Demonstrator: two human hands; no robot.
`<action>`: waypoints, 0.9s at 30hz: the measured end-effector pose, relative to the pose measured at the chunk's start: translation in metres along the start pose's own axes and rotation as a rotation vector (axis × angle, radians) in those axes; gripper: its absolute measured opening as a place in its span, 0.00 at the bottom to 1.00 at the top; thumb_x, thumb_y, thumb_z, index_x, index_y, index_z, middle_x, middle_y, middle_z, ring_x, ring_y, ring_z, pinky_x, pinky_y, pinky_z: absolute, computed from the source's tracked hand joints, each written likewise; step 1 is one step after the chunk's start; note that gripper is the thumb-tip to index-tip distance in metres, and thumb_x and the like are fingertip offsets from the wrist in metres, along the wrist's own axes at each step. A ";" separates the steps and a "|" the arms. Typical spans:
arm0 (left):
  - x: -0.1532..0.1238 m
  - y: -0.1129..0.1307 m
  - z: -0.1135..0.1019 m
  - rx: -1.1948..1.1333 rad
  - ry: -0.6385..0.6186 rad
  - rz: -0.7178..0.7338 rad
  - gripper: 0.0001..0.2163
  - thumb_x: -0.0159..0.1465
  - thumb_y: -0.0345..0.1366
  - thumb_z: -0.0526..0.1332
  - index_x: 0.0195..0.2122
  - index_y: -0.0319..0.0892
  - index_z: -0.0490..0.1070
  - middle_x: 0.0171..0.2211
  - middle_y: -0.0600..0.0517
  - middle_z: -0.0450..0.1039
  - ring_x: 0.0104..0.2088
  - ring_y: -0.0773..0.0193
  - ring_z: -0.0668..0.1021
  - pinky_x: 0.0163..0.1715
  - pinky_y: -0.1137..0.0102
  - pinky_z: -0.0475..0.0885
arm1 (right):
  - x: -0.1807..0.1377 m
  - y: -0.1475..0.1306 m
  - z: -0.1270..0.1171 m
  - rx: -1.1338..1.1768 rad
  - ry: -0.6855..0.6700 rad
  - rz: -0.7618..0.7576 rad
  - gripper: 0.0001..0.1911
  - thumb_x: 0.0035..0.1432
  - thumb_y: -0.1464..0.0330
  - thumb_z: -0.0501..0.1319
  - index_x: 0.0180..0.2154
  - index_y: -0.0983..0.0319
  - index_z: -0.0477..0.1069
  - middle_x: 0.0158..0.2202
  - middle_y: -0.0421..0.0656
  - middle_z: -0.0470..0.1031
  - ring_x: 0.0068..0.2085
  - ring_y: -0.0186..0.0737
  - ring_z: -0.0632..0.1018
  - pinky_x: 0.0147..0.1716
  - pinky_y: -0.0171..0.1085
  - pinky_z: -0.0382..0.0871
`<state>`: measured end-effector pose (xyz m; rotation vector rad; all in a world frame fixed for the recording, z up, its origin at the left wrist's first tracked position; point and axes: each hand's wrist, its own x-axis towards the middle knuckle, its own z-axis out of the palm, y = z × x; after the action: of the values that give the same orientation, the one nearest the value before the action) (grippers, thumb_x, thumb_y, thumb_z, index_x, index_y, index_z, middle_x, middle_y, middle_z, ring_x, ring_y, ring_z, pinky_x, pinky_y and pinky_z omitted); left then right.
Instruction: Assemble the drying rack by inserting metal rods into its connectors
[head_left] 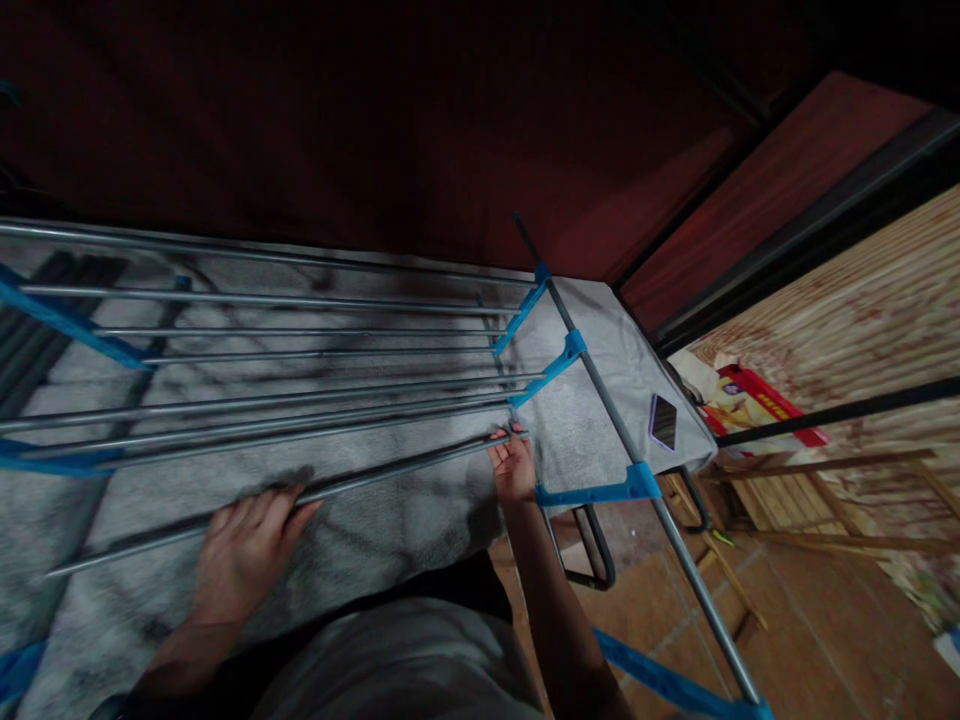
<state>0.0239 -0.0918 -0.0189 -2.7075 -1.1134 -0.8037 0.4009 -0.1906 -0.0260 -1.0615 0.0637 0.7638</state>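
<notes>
A loose grey metal tube [409, 467] slants across the front of a rack, its left end lower in view than its right. My left hand [251, 545] is closed over it left of centre, knuckles up. At the tube's right end, my right hand [514, 468] pinches it with the palm turned up. Just beyond lie several parallel rods [330, 388] that run between blue plastic brackets. One blue bracket [600, 492] juts from the rack's long side pole [611, 400], close to my right wrist; no rod shows in this bracket.
The rack stands over a surface with a grey plush cover [420, 525]. A phone [663, 422] lies at its right corner. Beyond are a red-and-yellow package [765, 405], a wooden frame [810, 500] and a tiled floor [825, 630]. A dark red curtain-like backdrop [337, 130] rises behind.
</notes>
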 end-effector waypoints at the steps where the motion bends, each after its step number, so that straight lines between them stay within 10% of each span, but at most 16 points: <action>1: 0.000 -0.002 -0.002 0.005 -0.002 -0.003 0.13 0.76 0.47 0.55 0.44 0.45 0.75 0.32 0.48 0.78 0.35 0.49 0.78 0.37 0.59 0.67 | 0.000 0.000 0.000 0.007 0.000 0.000 0.16 0.56 0.63 0.71 0.46 0.53 0.74 0.38 0.38 0.85 0.41 0.39 0.86 0.48 0.41 0.81; 27: -0.017 -0.015 -0.012 -0.056 0.062 0.151 0.06 0.74 0.38 0.60 0.48 0.46 0.73 0.35 0.49 0.81 0.34 0.53 0.80 0.39 0.60 0.70 | -0.018 -0.002 -0.014 -0.039 0.066 0.071 0.17 0.49 0.62 0.79 0.37 0.55 0.75 0.35 0.38 0.85 0.39 0.42 0.87 0.42 0.42 0.83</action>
<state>-0.0016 -0.0955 -0.0186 -2.7508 -0.8745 -0.9005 0.3930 -0.2115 -0.0244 -1.1258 0.1437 0.7966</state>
